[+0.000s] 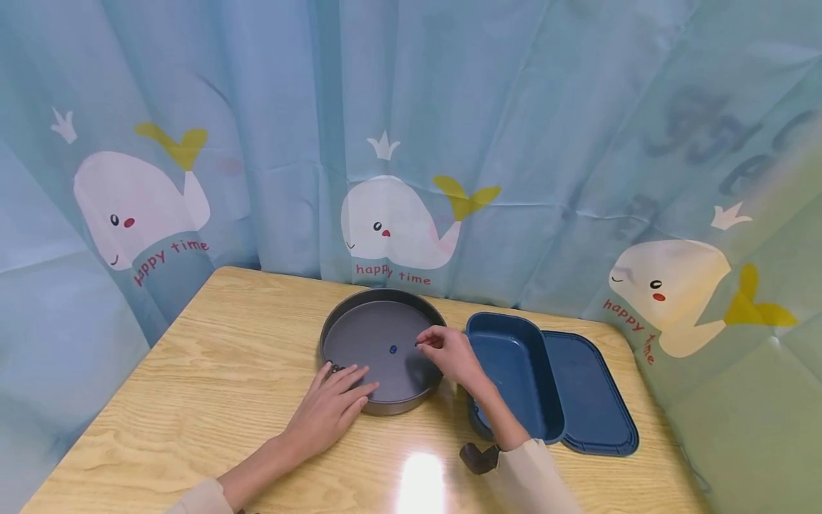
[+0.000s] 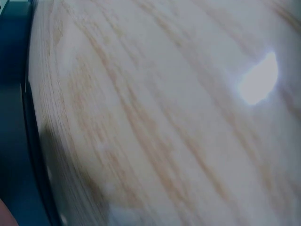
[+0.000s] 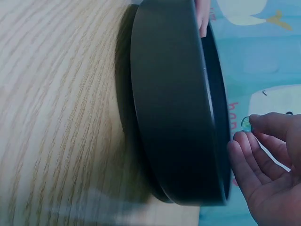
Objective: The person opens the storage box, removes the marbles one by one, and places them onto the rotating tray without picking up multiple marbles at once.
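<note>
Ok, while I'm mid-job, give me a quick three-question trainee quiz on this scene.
1. What does the right hand pinch?
2. In the head view, on which side of the blue box does the blue lid lie: A) left, B) right?
3. True or false: the left hand rests inside the blue box.

Key: 1. A small glass marble. 2. B. 3. False; it is over the round pan's edge.

The left hand point(image 1: 329, 412) hides some of the round pan point(image 1: 393, 409). Dark bits point(image 1: 335, 368) by the pan's left edge are too small to name. At the pan's right side, the right hand point(image 1: 449, 355) covers part of a tiny ball point(image 3: 245, 124). Right of the pan, the blue box point(image 1: 523, 371) hides one side of the blue lid point(image 1: 591, 392).
</note>
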Available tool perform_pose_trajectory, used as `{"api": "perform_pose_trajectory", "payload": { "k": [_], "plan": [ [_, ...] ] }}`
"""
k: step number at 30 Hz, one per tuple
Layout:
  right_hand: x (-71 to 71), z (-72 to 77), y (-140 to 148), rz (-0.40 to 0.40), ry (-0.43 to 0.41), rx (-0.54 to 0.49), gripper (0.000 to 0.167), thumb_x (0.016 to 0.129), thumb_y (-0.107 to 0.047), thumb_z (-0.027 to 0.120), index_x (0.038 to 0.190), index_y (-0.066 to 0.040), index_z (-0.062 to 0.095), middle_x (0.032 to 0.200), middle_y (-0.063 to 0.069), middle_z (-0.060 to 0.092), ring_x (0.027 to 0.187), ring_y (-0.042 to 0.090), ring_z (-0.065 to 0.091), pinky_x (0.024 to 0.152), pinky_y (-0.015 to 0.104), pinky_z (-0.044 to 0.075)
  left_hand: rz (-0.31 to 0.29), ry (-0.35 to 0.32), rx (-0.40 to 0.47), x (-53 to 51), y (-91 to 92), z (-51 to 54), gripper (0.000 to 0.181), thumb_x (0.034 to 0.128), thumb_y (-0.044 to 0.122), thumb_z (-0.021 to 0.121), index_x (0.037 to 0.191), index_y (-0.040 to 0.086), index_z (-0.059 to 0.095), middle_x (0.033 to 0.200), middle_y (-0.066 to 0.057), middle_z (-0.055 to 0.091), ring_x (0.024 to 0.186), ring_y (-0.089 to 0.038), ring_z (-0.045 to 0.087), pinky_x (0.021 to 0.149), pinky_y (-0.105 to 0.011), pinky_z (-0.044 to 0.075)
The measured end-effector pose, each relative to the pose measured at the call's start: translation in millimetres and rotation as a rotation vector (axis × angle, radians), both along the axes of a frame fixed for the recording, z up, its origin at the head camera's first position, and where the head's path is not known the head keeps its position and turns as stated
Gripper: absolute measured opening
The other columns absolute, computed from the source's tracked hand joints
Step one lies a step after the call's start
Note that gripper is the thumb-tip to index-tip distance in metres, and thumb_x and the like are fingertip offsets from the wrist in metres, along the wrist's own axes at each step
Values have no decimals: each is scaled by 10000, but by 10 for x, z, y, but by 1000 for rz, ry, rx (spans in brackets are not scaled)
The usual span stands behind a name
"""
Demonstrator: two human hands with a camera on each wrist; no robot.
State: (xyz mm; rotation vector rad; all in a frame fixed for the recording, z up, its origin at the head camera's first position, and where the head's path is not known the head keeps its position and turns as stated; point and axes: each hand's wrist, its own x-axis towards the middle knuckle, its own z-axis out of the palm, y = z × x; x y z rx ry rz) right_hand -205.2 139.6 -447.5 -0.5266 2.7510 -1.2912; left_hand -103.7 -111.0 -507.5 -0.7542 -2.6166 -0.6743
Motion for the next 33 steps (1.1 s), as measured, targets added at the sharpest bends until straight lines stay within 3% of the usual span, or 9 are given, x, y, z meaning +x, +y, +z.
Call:
{"api": "perform_pose_trajectory", "payload": {
  "k": [7, 13, 18, 33],
  "plan": [
    [-146, -131, -129, 29, 4, 10, 39, 914, -38, 713, 944, -42, 736, 848, 18, 704, 793, 172, 664, 693, 315, 553, 4, -7, -1, 0, -5, 4, 303, 1007, 232, 597, 1286, 182, 705, 1405, -100, 579, 1309, -346, 505, 1102, -655, 249],
    [-227, -222, -198, 30, 28, 91, 32, 903, -56, 727, 927, -37, 735, 826, 24, 704, 772, 165, 671, 695, 311, 557, 5, -18, -13, 8, 0, -5, 306, 1012, 241, 592, 1291, 187, 702, 1407, -93, 579, 1317, -330, 499, 1103, -652, 249],
    [-263, -254, -247, 52, 46, 160, 53, 901, -77, 737, 891, -25, 729, 807, 24, 704, 744, 152, 659, 668, 300, 548, 0, -9, -8, 0, 6, -9, 306, 1016, 246, 585, 1294, 187, 700, 1412, -94, 574, 1316, -337, 499, 1102, -655, 251],
    [-291, -280, -347, 5, -1, 266, 51, 875, -36, 744, 850, -69, 714, 776, 1, 683, 714, 119, 608, 654, 282, 514, 4, -5, -13, 2, -1, -3, 307, 1013, 246, 589, 1295, 193, 699, 1409, -88, 577, 1311, -338, 504, 1099, -652, 259]
  ]
}}
